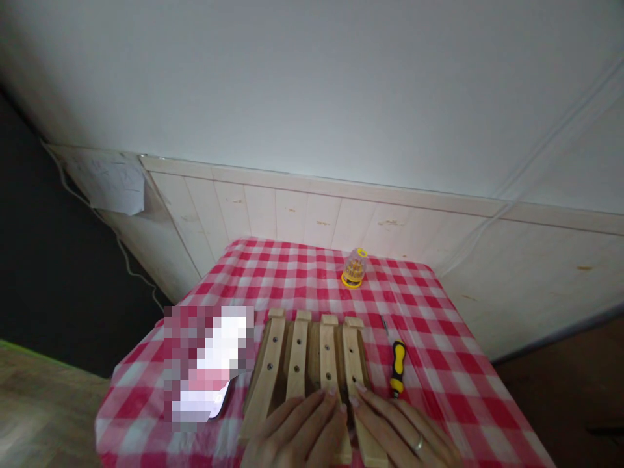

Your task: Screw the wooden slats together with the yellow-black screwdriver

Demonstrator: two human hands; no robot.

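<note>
- Left hand [297, 429]: fingers stretched out, unclenched, lying over the middle slats.
- Right hand [400, 429], ringed: fingers extended, loose, resting on the rightmost slat.
- Four-slat wooden piece [327, 361]: at near edge of checked tablecloth [453, 383], under both hands.
- Screwdriver [398, 364], yellow-black: just right of wood.
- Clear yellow-based container [354, 270]: upright, farther back.
- Pixelated patch, left: contents unclear.
</note>
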